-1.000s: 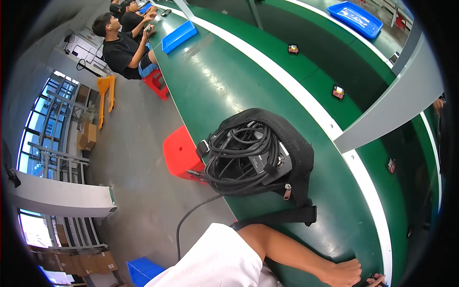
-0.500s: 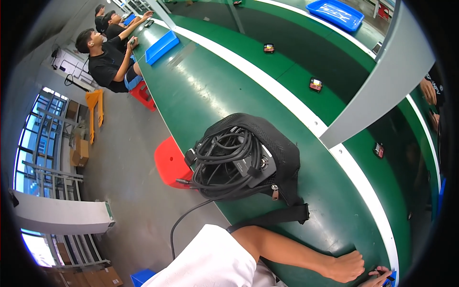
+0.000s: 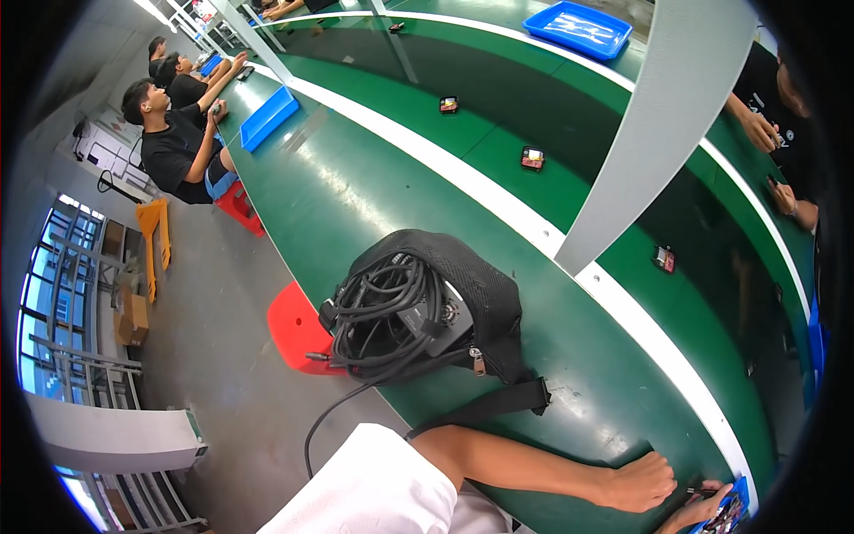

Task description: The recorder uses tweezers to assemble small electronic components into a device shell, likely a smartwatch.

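My left hand [image 3: 642, 481] rests on the green table [image 3: 583, 374] as a closed fist, knuckles up. Its palm side is hidden, so whatever it may hold cannot be seen. At the lower right edge, my right hand [image 3: 696, 509] is partly in view beside a blue tray [image 3: 740, 495] of small dark and red pieces. Its fingers look pinched at a thin dark item [image 3: 703, 490] too small to name. Left of my forearm lies an unzipped black bag [image 3: 489, 289] with coiled black cables [image 3: 378, 298] and a grey boxed device [image 3: 436, 325] in it.
A green conveyor belt [image 3: 498, 191] carries several small black-cased items [image 3: 532, 158] beyond a white rail [image 3: 445, 169]. A grey post [image 3: 645, 116] rises from that rail. A red stool [image 3: 292, 329] stands at the table's left. Co-workers sit farther along and across the belt.
The view has shifted, so the bag and belt appear farther left. More of the blue tray and its pieces shows beside my right hand. My left fist stays on the table.
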Demonstrator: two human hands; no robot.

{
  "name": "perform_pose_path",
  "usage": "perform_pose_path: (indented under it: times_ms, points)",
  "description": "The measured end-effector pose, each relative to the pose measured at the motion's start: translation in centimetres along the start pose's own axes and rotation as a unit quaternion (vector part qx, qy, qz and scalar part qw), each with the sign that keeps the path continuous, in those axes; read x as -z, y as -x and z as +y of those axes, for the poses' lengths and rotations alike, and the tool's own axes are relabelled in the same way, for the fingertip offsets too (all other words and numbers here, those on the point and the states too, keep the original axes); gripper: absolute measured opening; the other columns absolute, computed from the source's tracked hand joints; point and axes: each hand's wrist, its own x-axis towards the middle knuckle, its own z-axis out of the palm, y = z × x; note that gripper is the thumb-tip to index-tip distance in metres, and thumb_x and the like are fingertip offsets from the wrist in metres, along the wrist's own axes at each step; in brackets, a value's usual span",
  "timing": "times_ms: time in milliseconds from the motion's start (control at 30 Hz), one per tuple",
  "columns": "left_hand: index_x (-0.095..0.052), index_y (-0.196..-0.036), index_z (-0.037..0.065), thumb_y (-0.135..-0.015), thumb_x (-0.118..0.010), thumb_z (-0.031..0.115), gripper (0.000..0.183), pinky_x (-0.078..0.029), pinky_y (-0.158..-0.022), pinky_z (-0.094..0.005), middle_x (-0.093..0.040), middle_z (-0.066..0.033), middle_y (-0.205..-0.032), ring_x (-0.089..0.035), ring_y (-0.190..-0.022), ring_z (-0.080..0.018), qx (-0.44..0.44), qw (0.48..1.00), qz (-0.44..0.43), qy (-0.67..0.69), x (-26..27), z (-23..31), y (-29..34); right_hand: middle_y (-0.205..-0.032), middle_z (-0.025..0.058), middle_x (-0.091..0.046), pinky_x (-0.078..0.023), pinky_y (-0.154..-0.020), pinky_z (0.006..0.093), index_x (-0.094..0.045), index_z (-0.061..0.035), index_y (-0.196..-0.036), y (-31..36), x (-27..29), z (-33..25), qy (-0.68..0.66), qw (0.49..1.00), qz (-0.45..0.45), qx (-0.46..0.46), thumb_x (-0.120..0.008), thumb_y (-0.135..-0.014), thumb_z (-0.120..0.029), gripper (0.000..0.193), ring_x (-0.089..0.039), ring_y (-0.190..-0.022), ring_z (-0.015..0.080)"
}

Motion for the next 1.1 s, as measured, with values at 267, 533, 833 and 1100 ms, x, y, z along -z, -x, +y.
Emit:
perform_pose_path:
  times_ms: [267,533,833,1100]
  points:
    - [-0.059,-0.063,0.001,-0.076,-0.065,0.014,0.019,-0.041,-0.057,-0.0462,-0.057,-0.0167,-0.059,-0.058,-0.06,-0.0374,-0.006,1.0,0.022,0.006,0.7,-0.3,0.3,-0.061,0.0077,-0.058,-0.037,-0.047,0.025,-0.067,0.0044,-0.074,-0.1,-0.2,0.8,0.072,0.994,-0.022,0.074,-0.043,-0.103,-0.052,0.068,-0.049,-0.052,0.0174]
    - [-0.06,-0.063,0.001,-0.076,-0.065,0.014,0.02,-0.041,-0.058,-0.0461,-0.058,-0.017,-0.059,-0.059,-0.059,-0.0373,-0.011,1.0,0.011,0.01,0.8,0.1,0.1,-0.063,0.0079,-0.061,-0.034,-0.042,0.0255,-0.069,0.0049,-0.08,-0.3,-0.1,1.0,0.068,0.99,-0.003,0.127,-0.046,-0.106,-0.036,0.054,-0.043,-0.046,0.0131]
    - [-0.06,-0.063,0.001,-0.077,-0.065,0.015,0.02,-0.042,-0.057,-0.0456,-0.059,-0.0168,-0.059,-0.059,-0.059,-0.0366,-0.011,1.0,0.018,0.002,1.1,0.1,0.2,-0.097,0.0053,-0.067,-0.023,-0.044,0.0214,-0.061,-0.0024,-0.129,-2.9,1.8,6.0,0.109,0.987,-0.062,0.098,-0.053,-0.104,-0.031,0.039,-0.03,-0.049,0.0025]
    - [-0.06,-0.062,0.002,-0.077,-0.065,0.014,0.02,-0.042,-0.057,-0.0454,-0.058,-0.0168,-0.059,-0.06,-0.059,-0.0362,-0.009,1.0,0.01,-0.003,1.2,0.3,0.1,-0.093,0.0017,-0.064,-0.025,-0.047,0.0225,-0.067,-0.004,-0.123,-2.8,1.9,6.5,0.163,0.982,-0.024,0.096,-0.054,-0.104,-0.031,0.035,-0.035,-0.056,0.0032]
